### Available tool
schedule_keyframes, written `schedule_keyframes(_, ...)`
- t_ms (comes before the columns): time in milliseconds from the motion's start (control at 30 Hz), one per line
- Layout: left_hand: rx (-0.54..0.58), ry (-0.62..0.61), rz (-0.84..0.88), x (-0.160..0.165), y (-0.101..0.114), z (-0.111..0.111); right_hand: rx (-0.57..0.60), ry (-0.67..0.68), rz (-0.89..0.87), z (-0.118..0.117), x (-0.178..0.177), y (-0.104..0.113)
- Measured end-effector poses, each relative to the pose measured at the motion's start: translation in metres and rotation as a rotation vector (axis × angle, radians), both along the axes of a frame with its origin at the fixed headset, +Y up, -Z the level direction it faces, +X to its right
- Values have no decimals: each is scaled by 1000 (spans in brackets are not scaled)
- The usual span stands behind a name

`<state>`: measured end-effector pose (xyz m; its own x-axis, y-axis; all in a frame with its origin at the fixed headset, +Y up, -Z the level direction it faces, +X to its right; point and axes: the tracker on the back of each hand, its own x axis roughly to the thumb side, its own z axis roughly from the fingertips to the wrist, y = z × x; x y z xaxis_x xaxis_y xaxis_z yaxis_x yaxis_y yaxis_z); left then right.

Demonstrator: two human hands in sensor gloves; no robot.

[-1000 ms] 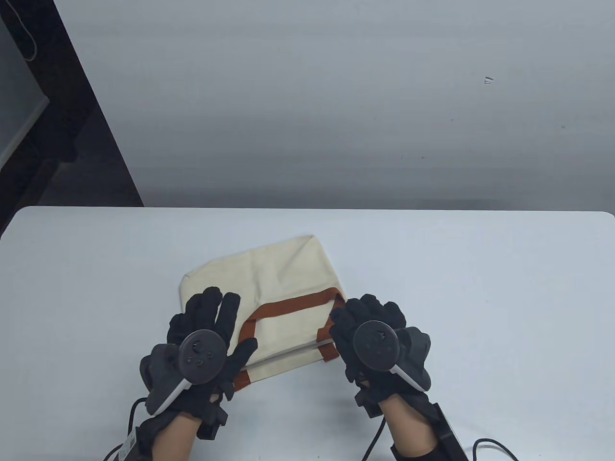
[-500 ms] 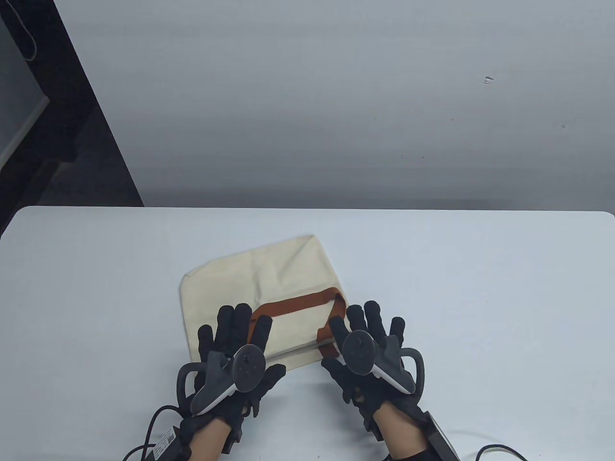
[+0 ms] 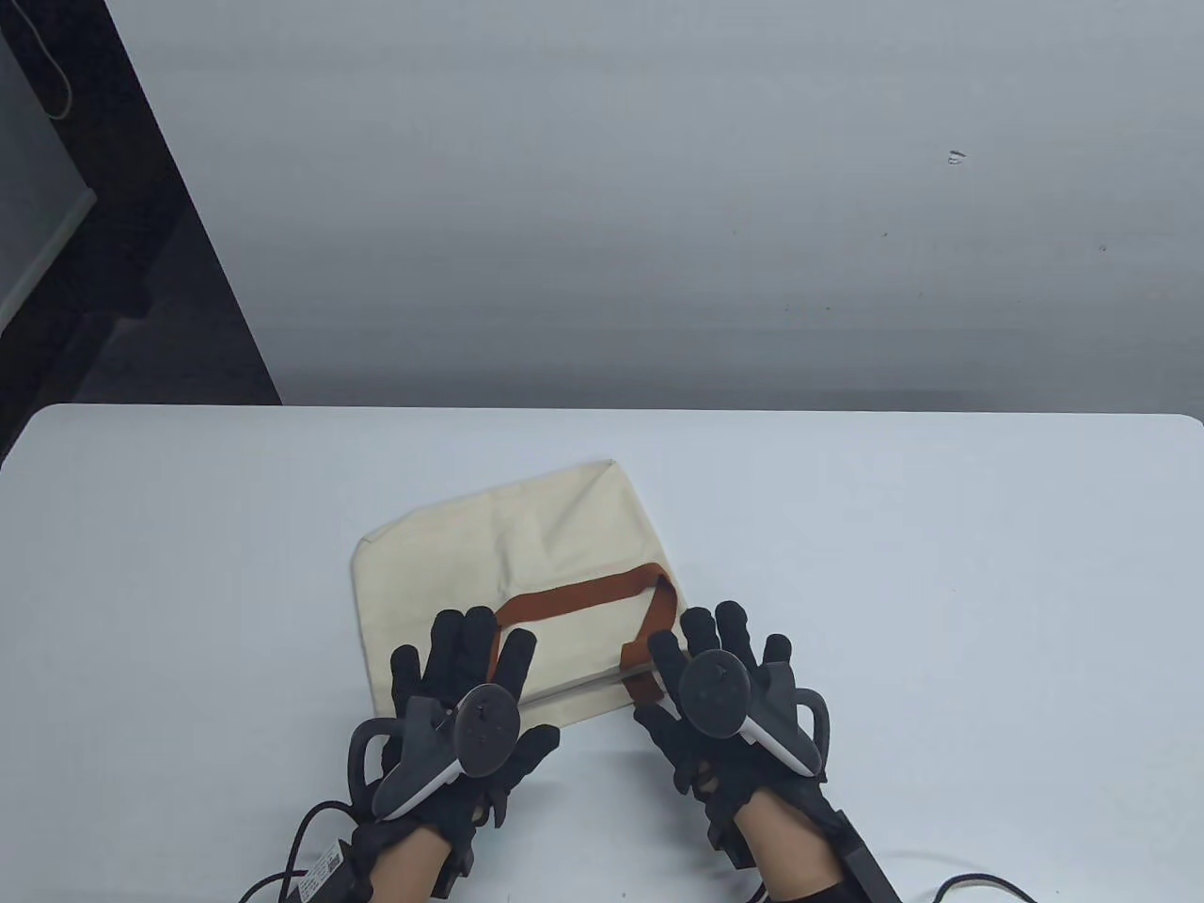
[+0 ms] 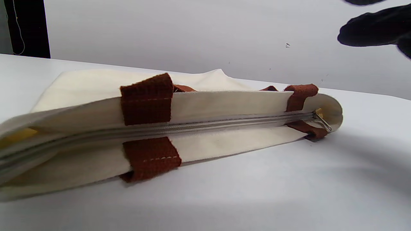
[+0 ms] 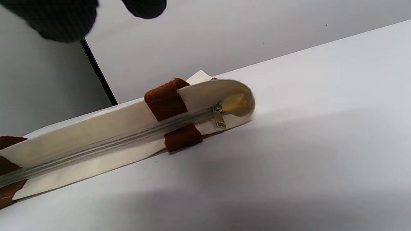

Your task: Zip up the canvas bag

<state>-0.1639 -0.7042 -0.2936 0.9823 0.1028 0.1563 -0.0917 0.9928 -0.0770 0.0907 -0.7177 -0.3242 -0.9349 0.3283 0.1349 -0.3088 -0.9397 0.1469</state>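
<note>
Canvas bag (image 3: 527,574) lies flat on white desk (image 3: 941,583), near the 6 o'clock edge, left of centre. Bare desk surface runs broad toward 3 o'clock and 12 o'clock; a narrower strip at 9 o'clock. Bag mouth faces 6 o'clock; zipper (image 4: 199,125) runs closed along it, slider (image 5: 219,118) at the 3 o'clock end, a small gap showing just beyond. Brown handle (image 3: 583,602) lies on top. Left hand (image 3: 466,701) fingers spread wide, over the bag's 7 o'clock corner, gripping nothing; contact cannot be told. Right hand (image 3: 720,701) likewise spread, holding nothing, beside the 5 o'clock corner.
</note>
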Motion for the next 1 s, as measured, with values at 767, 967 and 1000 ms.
schedule_keyframes(767,-26,0,-3,3,-2,1,-7,-9,-87,-1,8,-1)
schedule_keyframes(967,-38,4,-3,3,-2,1,-4,-4,-90,-2,8,-1)
schedule_keyframes(1000,-43,4,-5,3,-2,1,-6,-5,-88,-2,8,-2)
